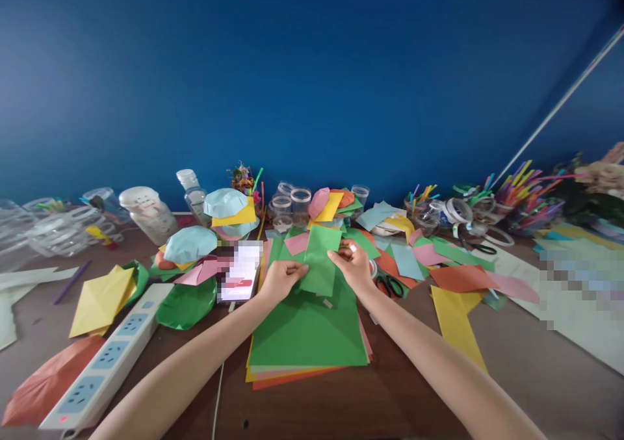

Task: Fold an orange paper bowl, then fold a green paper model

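Note:
My left hand (281,281) and my right hand (351,264) pinch opposite edges of a green paper sheet (319,259), which stands tilted between them. Below my hands lies a stack of coloured craft paper (307,333) with a green sheet on top and yellow, pink and orange edges showing. Several pink and green paper pieces lie just behind the held sheet. A phone (238,272) with a blurred screen lies close to my left hand. Black-handled scissors (390,286) sit to the right of my right hand.
A white power strip (104,355) lies at the front left, among folded paper shapes. Plastic jars (290,209) and pale blue paper domes (190,244) crowd the back of the wooden table (312,414). Coloured straws (529,196) stand at the right, before a blue wall.

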A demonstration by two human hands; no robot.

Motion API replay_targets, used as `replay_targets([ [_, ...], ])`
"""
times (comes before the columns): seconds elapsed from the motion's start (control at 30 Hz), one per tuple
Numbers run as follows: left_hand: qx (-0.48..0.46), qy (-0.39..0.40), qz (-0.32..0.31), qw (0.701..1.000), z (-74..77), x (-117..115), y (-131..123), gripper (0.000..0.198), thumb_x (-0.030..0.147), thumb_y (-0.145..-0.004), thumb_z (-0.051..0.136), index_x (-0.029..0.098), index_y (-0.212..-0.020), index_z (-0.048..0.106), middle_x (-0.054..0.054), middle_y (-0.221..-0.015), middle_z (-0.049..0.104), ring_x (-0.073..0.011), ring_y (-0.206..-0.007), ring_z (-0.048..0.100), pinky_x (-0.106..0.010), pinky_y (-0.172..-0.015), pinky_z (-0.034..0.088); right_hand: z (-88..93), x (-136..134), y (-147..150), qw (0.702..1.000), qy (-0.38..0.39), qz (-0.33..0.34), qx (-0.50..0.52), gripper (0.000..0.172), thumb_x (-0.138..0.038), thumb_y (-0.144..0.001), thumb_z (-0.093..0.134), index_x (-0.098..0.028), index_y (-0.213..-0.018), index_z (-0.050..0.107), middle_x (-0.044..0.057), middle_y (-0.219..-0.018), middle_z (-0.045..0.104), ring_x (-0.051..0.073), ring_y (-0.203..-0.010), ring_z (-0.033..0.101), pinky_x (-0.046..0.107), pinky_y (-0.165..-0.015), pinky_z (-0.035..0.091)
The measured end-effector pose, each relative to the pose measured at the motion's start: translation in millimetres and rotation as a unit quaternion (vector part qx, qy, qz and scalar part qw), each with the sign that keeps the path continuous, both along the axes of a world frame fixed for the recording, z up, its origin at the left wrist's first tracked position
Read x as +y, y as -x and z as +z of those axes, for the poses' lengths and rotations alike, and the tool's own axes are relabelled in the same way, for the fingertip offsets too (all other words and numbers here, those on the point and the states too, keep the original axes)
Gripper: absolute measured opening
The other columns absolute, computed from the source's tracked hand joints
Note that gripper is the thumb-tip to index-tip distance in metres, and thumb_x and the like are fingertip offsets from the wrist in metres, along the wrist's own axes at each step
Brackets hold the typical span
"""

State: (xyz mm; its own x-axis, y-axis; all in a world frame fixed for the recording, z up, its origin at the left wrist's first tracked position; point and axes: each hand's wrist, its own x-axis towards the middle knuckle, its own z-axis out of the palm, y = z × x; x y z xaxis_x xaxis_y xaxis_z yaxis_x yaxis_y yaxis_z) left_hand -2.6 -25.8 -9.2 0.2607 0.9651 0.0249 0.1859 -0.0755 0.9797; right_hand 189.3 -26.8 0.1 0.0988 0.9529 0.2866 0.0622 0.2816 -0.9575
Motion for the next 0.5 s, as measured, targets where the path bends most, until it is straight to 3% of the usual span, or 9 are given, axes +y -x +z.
replay_targets([
  [0.1, 0.001, -0.002, 0.003, 1.0, -0.5, 0, 0, 0.038, 0.049, -0.069, 0.064, 0.011, -0.075, 0.067, -0.005, -0.07, 0.07, -0.0171, -0.063, 0.061, -0.023, -0.057, 0.044, 0.4, 1, -1, 1.0, -0.002, -0.002, 0.009, 0.027, -0.039, -0.068, 0.066, -0.022, -0.084, 0.052, -0.002, -0.059, 0.061, 0.014, -0.048, 0.054, 0.024, -0.044, 0.037],
  [0.33, 0.036, -0.01, -0.055, 0.998, -1.5, 0, 1, 0.037, 0.048, -0.074, 0.059, 0.012, -0.071, 0.067, -0.003, -0.065, 0.068, -0.016, -0.059, 0.06, -0.022, -0.055, 0.042, -4.6, 8, -6, 0.998, 0.012, -0.032, 0.061, 0.031, -0.038, -0.065, 0.07, -0.021, -0.085, 0.053, -0.002, -0.061, 0.063, 0.012, -0.046, 0.053, 0.022, -0.043, 0.037],
  [0.5, 0.037, -0.009, -0.079, 0.996, -0.3, 0, 1, 0.036, 0.047, -0.076, 0.057, 0.012, -0.075, 0.067, -0.005, -0.073, 0.071, -0.0182, -0.067, 0.063, -0.023, -0.06, 0.043, -6.9, 11, -9, 0.995, 0.012, -0.038, 0.094, 0.033, -0.038, -0.063, 0.072, -0.021, -0.084, 0.053, -0.003, -0.059, 0.061, 0.01, -0.044, 0.051, 0.021, -0.041, 0.036],
])
